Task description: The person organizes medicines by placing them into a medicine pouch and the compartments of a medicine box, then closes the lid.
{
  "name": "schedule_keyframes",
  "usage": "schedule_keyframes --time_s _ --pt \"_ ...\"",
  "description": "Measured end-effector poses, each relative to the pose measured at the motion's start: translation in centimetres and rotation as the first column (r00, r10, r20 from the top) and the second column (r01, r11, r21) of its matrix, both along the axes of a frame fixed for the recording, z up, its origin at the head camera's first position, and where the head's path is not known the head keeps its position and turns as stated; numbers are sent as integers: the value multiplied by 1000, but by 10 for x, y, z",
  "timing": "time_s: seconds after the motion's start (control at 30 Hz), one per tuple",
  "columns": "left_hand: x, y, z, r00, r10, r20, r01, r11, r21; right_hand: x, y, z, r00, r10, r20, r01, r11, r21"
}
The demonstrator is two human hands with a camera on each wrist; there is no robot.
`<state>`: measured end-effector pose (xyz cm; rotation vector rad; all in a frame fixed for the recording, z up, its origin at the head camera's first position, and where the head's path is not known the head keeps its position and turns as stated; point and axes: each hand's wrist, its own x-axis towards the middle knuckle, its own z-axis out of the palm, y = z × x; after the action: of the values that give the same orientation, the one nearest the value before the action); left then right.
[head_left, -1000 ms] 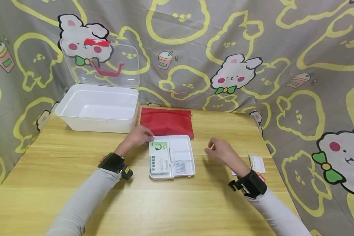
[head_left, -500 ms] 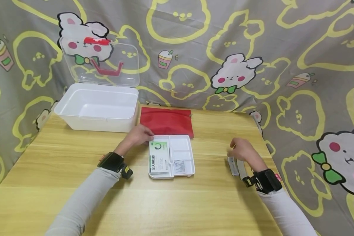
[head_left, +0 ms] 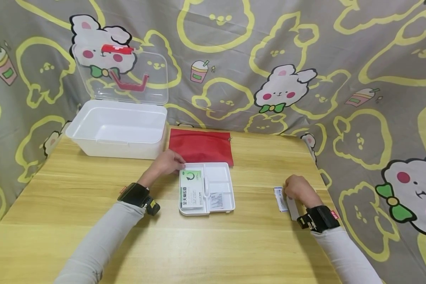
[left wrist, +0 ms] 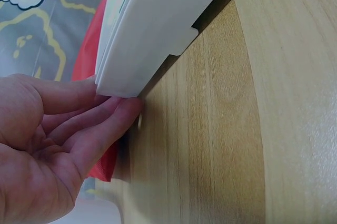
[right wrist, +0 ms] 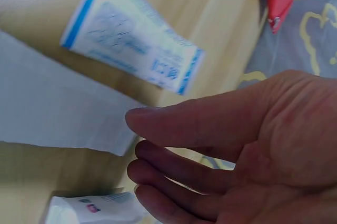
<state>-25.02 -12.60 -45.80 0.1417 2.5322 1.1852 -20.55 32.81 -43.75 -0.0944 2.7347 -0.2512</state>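
Note:
My left hand point(head_left: 168, 162) pinches the far-left corner of a white divided tray point(head_left: 206, 167), thumb above and fingers under the rim in the left wrist view. A green-and-white medicine box point(head_left: 191, 189) fills the tray's left section; a small printed packet point(head_left: 217, 200) lies in its near-right compartment. At the right, my right hand point(head_left: 300, 190) pinches the end of a flat plain white packet point(right wrist: 58, 103) between thumb and fingers; the index fingertip is hidden. Beside it lies a blue-and-white packet point(head_left: 280, 199). Another white packet point(right wrist: 89, 208) shows at the bottom of the right wrist view.
A white first-aid box point(head_left: 120, 148) stands at the back left, its clear lid point(head_left: 156, 79) raised. A red zip pouch point(head_left: 200, 146) lies behind the tray. All rests on a wooden table point(head_left: 198, 248), with a patterned cloth point(head_left: 230, 106) hanging behind.
My right hand has moved right from beside the tray, then down onto the plain white packet, uncovering the blue-and-white one. My left hand and the tray stay put.

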Motion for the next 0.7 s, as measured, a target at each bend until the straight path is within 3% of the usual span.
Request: schedule_keyframes --time_s 0.23,0.47,0.7 --pt "-1 0 -1 1000 -7 -2 7 1000 -8 -1 1 -1 999 31 -15 -31 999 14" --pt "0 1 -1 1000 -6 -14 6 1000 -10 -3 -11 7 989 86 -124 -96 992 -82" --pt "0 0 -1 1000 -16 -12 16 1000 -5 -7 -21 0 995 32 -92 -45 989 -140"
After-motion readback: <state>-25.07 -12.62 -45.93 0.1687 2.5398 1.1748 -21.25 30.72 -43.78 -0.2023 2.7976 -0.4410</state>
